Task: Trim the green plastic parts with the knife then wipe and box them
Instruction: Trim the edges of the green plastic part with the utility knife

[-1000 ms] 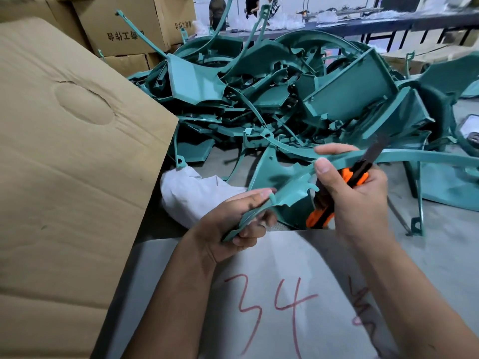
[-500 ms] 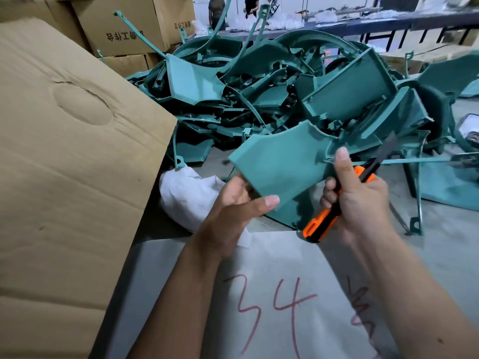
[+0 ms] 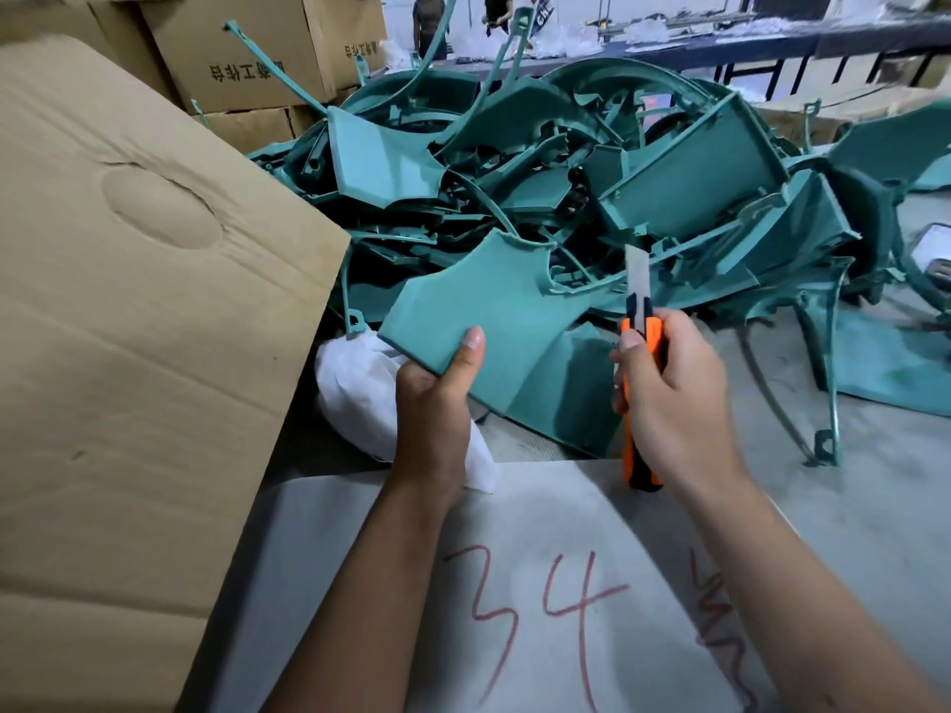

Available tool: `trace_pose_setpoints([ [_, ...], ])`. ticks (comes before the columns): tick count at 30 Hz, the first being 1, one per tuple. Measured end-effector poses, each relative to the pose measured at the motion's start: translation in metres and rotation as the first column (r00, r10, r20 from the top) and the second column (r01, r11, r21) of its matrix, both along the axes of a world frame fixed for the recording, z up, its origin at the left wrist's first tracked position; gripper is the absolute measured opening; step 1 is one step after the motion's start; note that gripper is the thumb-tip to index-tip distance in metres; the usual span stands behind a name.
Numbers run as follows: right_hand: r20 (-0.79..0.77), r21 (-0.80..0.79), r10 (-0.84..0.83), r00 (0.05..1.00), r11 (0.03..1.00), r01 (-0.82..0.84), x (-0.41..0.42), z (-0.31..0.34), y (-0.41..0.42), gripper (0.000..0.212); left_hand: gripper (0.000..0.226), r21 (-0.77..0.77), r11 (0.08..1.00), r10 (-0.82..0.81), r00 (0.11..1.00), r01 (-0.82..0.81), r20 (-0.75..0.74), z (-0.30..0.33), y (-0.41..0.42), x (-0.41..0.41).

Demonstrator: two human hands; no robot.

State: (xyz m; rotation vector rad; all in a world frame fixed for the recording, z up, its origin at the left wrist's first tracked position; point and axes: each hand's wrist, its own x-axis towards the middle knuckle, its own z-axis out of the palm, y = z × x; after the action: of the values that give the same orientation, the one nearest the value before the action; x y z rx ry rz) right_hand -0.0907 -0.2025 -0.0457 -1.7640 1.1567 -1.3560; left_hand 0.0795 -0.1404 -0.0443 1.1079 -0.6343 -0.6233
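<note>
Mid-frame, the left hand [image 3: 437, 403] pinches the green part [image 3: 494, 321] by its lower corner, panel tilted toward upper right, while the right hand [image 3: 674, 398] fists the knife [image 3: 639, 352], blade up, just right of its edge.

1. The green plastic part [image 3: 494, 321], a flat teal panel with a thin curved strip at its top right, is held tilted above the tabletop [image 3: 875, 506].
2. The knife [image 3: 638, 321], orange-and-black handled, stands upright with its blade extended, just right of the part.
3. A heap of green parts [image 3: 592, 162] lies behind.
4. A white cloth [image 3: 355, 393] lies crumpled below the part.
5. A cardboard box [image 3: 128, 326] stands at the left.
</note>
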Motion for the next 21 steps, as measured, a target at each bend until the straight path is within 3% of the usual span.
trace_pose_setpoints([
  [3, -0.233, -0.253, -0.092, 0.968, 0.967, 0.031, 0.0003, 0.0014, 0.0055, 0.014, 0.020, -0.035, 0.999, -0.022, 1.000, 0.021, -0.004, 0.0029, 0.0033, -0.0014],
  [7, -0.383, -0.281, -0.101, 0.918, 0.960, -0.012, 0.0013, -0.0008, 0.0060, 0.018, 0.019, -0.079, 0.990, -0.120, 0.992, 0.116, -0.047, 0.0019, 0.0047, -0.0045],
  [12, -0.342, -0.316, -0.133, 0.930, 0.949, 0.019, 0.0022, 0.0003, 0.0081, 0.017, 0.022, -0.165, 0.978, -0.155, 0.978, 0.131, -0.142, 0.0072, 0.0049, -0.0076],
  [21, -0.250, -0.337, -0.104, 0.963, 0.942, 0.014, -0.0018, -0.0003, 0.0049, 0.016, 0.023, -0.174, 0.981, -0.090, 0.996, 0.086, -0.010, 0.0051, 0.0083, -0.0016],
])
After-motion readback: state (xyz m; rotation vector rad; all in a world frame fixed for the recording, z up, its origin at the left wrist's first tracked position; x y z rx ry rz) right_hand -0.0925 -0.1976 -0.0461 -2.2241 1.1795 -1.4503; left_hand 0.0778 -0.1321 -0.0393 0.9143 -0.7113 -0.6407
